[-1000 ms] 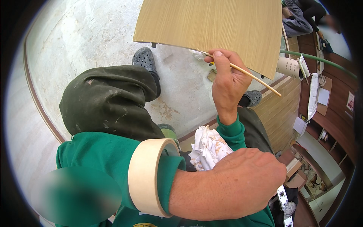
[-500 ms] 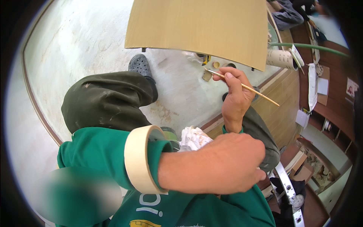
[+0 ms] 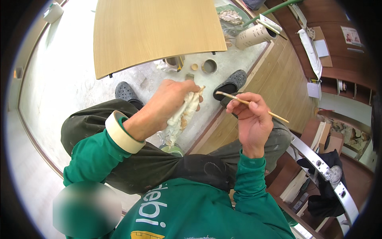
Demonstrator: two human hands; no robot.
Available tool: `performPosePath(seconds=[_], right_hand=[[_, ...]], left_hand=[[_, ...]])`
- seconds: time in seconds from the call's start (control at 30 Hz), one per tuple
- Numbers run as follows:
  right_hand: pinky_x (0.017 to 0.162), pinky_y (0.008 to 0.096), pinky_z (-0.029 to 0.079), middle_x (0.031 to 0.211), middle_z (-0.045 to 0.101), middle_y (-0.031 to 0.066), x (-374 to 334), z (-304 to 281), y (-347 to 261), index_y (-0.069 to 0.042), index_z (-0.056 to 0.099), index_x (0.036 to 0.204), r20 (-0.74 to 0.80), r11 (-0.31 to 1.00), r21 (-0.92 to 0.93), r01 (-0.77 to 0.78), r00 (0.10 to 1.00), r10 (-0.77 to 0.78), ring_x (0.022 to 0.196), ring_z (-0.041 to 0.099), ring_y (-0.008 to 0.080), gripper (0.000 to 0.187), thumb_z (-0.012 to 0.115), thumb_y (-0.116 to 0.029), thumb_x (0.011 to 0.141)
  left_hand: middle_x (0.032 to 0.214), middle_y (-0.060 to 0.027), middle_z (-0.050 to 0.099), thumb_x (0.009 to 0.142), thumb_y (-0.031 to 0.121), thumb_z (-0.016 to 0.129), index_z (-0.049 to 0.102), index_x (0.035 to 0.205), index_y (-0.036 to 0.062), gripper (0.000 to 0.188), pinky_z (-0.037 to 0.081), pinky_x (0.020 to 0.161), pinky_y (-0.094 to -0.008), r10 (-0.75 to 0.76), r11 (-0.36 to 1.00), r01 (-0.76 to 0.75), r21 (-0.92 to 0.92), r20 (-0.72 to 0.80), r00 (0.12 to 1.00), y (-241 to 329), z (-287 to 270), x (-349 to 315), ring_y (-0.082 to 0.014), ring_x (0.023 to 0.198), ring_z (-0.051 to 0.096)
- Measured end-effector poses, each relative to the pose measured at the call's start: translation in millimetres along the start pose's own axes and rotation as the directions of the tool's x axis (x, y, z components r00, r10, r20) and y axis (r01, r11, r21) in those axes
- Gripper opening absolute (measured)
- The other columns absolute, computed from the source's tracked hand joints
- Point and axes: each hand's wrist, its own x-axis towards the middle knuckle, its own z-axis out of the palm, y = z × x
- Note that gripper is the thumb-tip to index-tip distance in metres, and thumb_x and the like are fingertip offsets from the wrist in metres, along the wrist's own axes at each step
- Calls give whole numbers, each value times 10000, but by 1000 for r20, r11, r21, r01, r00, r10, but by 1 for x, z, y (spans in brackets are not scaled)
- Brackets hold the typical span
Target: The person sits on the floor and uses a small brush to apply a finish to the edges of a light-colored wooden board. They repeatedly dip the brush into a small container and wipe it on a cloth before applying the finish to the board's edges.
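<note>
My left hand (image 3: pixel 165 101) grips a crumpled white rag (image 3: pixel 183 115) with brown stains, which hangs down between my knees. Around my left wrist, over the green sleeve, sits a wide roll of cream masking tape (image 3: pixel 113 129). My right hand (image 3: pixel 252 119) holds a thin paintbrush (image 3: pixel 274 116) by its wooden handle, its bristle end pointing left toward the rag but apart from it. Beyond my hands, a light wood panel (image 3: pixel 159 34) stands raised off the floor. By its near edge are a round tin (image 3: pixel 209 66) and a small tan disc (image 3: pixel 194 67).
Grey clogs (image 3: pixel 234 78) are on my feet. A printed cardboard tube (image 3: pixel 252 36) stands right of the panel, near a green hose (image 3: pixel 270 12). Wood-look flooring (image 3: pixel 274 75) runs along the right. At lower right lie a silver metal bar (image 3: pixel 318 161) and dark cloth (image 3: pixel 328 199).
My left hand has swung forward and left from across my body, now holding the rag that lay near my lap. My right hand, still holding the paintbrush, is lower in view. The view has shifted right.
</note>
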Motion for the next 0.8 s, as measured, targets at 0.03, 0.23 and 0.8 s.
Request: performPosePath(seconds=[0.03, 0.23, 0.8], right_hand=[[833, 420, 596, 961, 745, 208, -5, 2, -2, 88, 675, 1087, 35, 1000, -5, 5, 999, -5, 877, 735, 294, 293, 575, -135, 924], [824, 403, 599, 939, 749, 204, -16, 14, -4, 77, 675, 1059, 22, 996, -92, 2, 1000, 0, 867, 746, 279, 247, 585, -91, 902], [794, 331, 586, 890, 759, 173, -16, 1, -5, 55, 705, 990, 66, 976, -216, 32, 998, -19, 824, 737, 213, 154, 622, -27, 889]], left_hand=[[746, -93, 707, 977, 256, 615, 743, 955, -44, 327, 478, 513, -286, -13, 1000, 13, -21, 11, 1000, 2, 2, -2, -139, 576, 630], [770, -115, 726, 1000, 287, 575, 746, 968, -40, 370, 503, 555, -290, -5, 999, 1, 51, 85, 996, 3, 16, -3, -142, 612, 647], [830, -127, 736, 950, 227, 622, 753, 952, -64, 320, 508, 641, -284, 91, 971, -145, 189, 270, 959, -3, 13, -11, -143, 706, 652]])
